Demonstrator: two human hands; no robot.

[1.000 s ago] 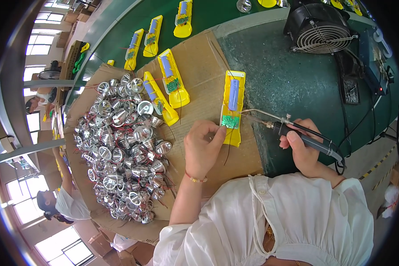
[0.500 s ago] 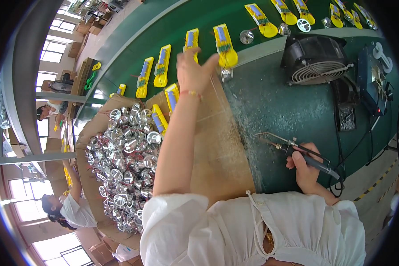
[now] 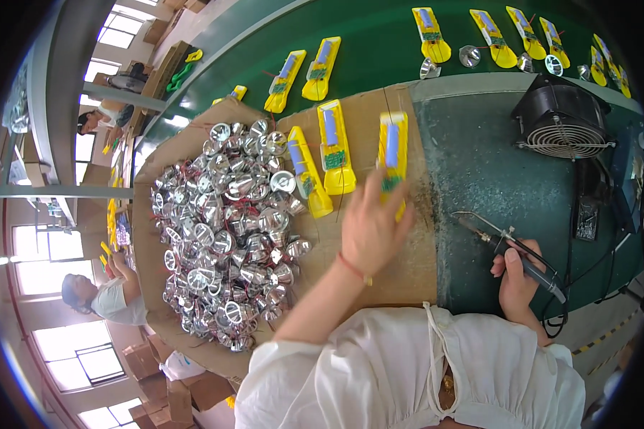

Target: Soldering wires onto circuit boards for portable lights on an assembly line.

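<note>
My left hand (image 3: 374, 232), slightly blurred, has its fingers around the lower end of a yellow lamp housing (image 3: 393, 143) over the cardboard sheet (image 3: 379, 275). A blue cell and a green circuit board sit in this housing. Two similar housings, one upright (image 3: 334, 143) and one tilted (image 3: 309, 179), lie to its left, beside a heap of silver reflector cups (image 3: 229, 236). In my right hand (image 3: 519, 279) is a soldering iron (image 3: 522, 266) with a thin bent metal tube along it, its tip pointing left above the green bench.
A black fan (image 3: 562, 118) stands on the bench at the right, near a blue box (image 3: 626, 193) and dark cables. Along the far green belt (image 3: 379, 50) lie several more yellow housings and reflectors. At the left, a co-worker (image 3: 114, 293) sits by the line.
My left hand has come back from the belt toward me, bringing a yellow lamp housing onto the cardboard. The view has shifted; my right hand keeps hold of the soldering iron.
</note>
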